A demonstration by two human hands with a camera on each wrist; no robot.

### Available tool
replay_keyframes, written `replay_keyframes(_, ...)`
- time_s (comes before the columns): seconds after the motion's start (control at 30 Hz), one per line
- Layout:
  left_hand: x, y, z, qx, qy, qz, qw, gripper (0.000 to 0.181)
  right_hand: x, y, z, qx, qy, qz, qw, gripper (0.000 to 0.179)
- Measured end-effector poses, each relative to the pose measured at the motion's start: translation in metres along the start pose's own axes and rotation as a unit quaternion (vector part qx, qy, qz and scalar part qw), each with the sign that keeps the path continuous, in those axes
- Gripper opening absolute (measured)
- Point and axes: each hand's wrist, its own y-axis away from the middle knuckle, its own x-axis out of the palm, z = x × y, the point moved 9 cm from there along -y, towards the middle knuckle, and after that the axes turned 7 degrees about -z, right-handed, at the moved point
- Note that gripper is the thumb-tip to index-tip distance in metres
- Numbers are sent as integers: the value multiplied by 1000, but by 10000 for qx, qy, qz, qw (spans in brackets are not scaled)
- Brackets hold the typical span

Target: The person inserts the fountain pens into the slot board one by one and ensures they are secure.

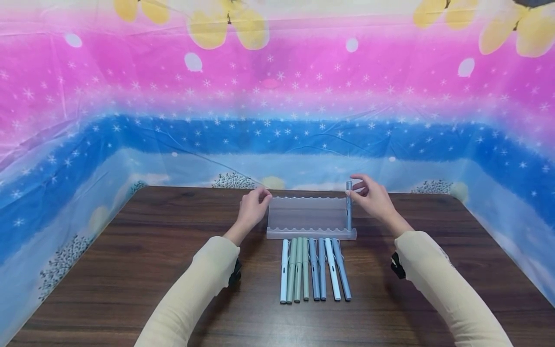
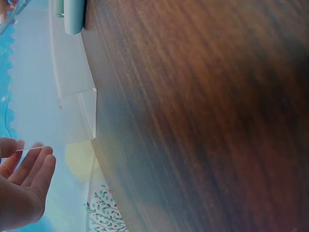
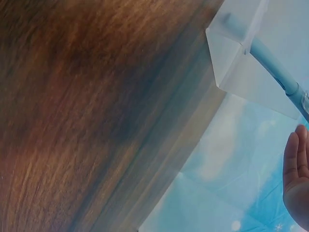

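Biggest was the cloth backdrop [image 1: 282,77] behind the clear rack [image 1: 303,214]: thin fabric, some creases, pink/blue print w/ white snowflakes. Under the rack ran the counter [image 1: 130,250], dark brown, wood-grain finish, slight sheen.

Rack itself: thin translucent sheet, prob. acrylic; tall flat back w/ scalloped top edge, low front trough [image 1: 303,234] w/ similar notches. Looked light & stiff, likely to slide if nudged, poss. brittle at thin edges; best held by a top corner, clear of the notches.

L hand [image 1: 253,208], at the rack's upper L corner, pinched the sheet's edge btwn thumb & fingertips. R hand [image 1: 374,197], at the rack's R end, pinched the top of an upright pen [image 1: 349,212] btwn thumb & finger.

In front of the rack, 8 pens [image 1: 314,279] lay side by side, roughly parallel, one end toward the trough: pale blue, sage green, grey-blue; slim, straight, smooth barrels.

The upright pen, blue, stood at the rack's R-most notch, lower end in the trough. Judged light, rigid, a bit slippery, apt to tip if let go crooked; best grip = cap or upper barrel. Smallest bit: its shiny clip [image 3: 305,101], near the cap; exact shape cut off, can't tell.
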Motion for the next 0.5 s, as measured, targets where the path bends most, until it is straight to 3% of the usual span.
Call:
replay_keyframes(0.27, 0, 0, -1, 16, 40, 7, 10000, 11, -20, 7, 5, -270, -157, -764, 9966, 36)
replay_keyframes(0.5, 0, -1, 0, 30, 39, 7, 10000, 11, -17, 22, 7, -348, -75, -792, 9962, 31)
